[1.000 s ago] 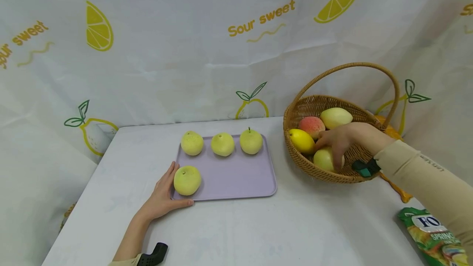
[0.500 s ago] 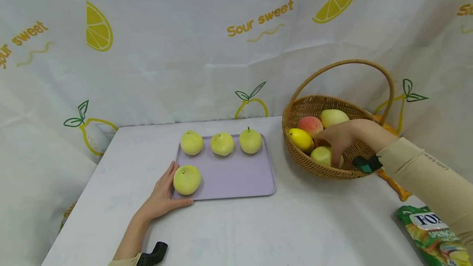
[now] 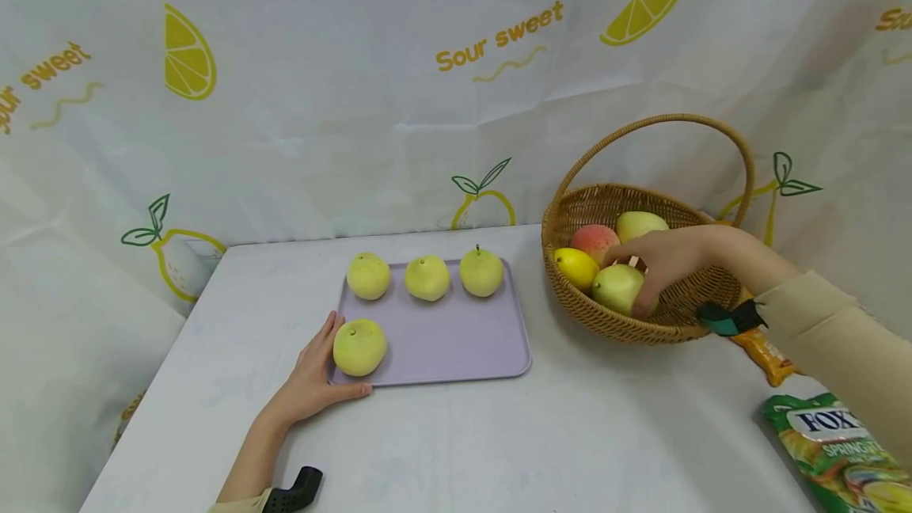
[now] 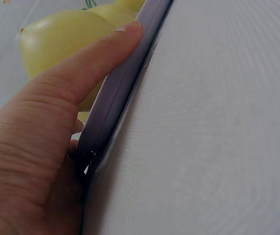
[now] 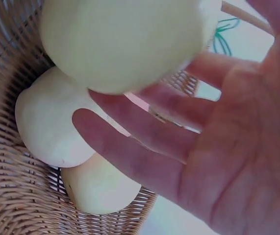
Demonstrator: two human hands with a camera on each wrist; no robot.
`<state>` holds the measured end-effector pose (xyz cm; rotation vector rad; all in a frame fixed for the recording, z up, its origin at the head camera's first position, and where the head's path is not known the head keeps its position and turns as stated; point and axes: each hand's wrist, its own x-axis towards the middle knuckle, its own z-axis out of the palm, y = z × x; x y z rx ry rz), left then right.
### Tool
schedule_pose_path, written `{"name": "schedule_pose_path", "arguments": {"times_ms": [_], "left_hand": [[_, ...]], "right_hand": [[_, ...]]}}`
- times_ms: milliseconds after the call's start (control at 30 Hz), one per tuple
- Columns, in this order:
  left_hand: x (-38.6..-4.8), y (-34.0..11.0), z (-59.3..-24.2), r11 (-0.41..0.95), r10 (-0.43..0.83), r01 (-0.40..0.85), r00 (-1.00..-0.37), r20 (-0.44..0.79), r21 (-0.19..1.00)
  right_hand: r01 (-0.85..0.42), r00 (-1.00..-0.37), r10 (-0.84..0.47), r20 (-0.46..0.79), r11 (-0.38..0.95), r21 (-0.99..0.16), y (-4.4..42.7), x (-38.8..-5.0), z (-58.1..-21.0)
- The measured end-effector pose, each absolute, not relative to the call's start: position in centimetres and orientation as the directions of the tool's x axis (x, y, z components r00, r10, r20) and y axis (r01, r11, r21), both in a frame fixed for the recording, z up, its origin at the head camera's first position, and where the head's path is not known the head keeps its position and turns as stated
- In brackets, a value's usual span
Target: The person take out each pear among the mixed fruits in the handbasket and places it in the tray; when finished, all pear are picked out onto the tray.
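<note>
My left hand [image 3: 309,386] rests at the near left corner of a lilac tray [image 3: 449,347], fingers along its side and thumb [image 4: 115,46] on the front rim. Several yellow-green pears sit on the tray, the nearest pear [image 3: 359,347] beside that hand. On the right, my right hand [image 3: 673,256] reaches into a wicker basket [image 3: 606,327] and holds a pale green pear-like fruit [image 3: 618,289] between thumb and fingers. Beside it lie a lemon [image 3: 575,267], a peach [image 3: 594,241] and another pale fruit [image 3: 640,224]. Washed-out fruits [image 5: 56,117] appear below in the right wrist view.
The basket's tall arched handle [image 3: 663,119] rises above the right hand. An orange packet [image 3: 769,355] lies partly hidden behind the right forearm, and a green snack packet [image 3: 830,434] lies nearer. A lemon-printed cloth [image 3: 321,141] hangs behind the white table.
The pale green fruit has turned and shows more of itself, with the right hand drawn slightly up and back. The basket has shifted slightly left in view. The left hand stays at the tray.
</note>
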<state>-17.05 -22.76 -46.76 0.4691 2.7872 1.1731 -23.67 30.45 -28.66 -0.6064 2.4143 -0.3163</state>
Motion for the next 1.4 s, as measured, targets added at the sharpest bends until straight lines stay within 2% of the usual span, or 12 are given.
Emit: {"name": "schedule_pose_path", "arguments": {"times_ms": [333,633,1000,1233,1400], "left_hand": [[-17.0,-23.0,-46.7,0.663,0.310,0.253,-0.949,0.049,0.705],[-17.1,-23.0,-46.6,0.667,0.311,0.253,-0.949,0.047,0.701],[-17.1,-23.0,-46.7,0.676,0.307,0.241,-0.951,0.031,0.697],[-17.2,-22.9,-47.0,0.675,0.311,0.248,-0.950,0.037,0.695],[-17.2,-22.9,-47.1,0.672,0.315,0.257,-0.948,0.046,0.695]], "right_hand": [[-0.329,-0.778,-0.548,-0.309,0.773,-0.542,31.0,-22.0,-28.2],[-0.190,-0.881,-0.409,-0.237,0.765,-0.615,30.7,-20.4,-29.2],[-0.033,-0.944,-0.284,-0.166,0.583,-0.812,30.3,-19.6,-30.4],[0.104,-0.954,-0.247,-0.169,0.255,-0.961,29.3,-19.4,-30.7],[0.155,-0.957,-0.247,-0.153,0.009,-0.988,28.7,-19.5,-30.9]]}}
